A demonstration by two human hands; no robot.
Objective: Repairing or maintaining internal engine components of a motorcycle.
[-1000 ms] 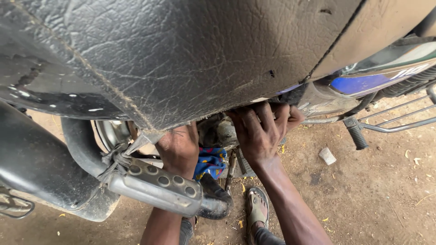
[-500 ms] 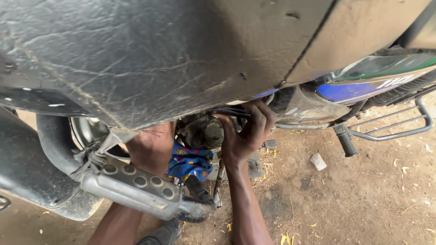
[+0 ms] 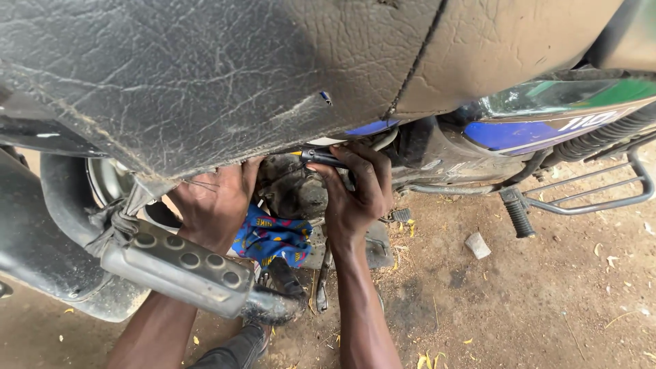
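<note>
Underneath the seat (image 3: 225,75), the right hand (image 3: 355,198) curled its fingers around a dark tool (image 3: 324,158) lying crosswise above the engine part (image 3: 294,191); the left hand (image 3: 212,205) pressed spread fingers just beside it.

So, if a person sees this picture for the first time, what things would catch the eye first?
First comes the cracked black motorcycle seat, which fills the top of the view. Under it, the left hand and the right hand reach into the dirty engine at the centre, the right hand at a dark tool. Below lie a blue patterned cloth and, lower left, the perforated exhaust guard.
</note>
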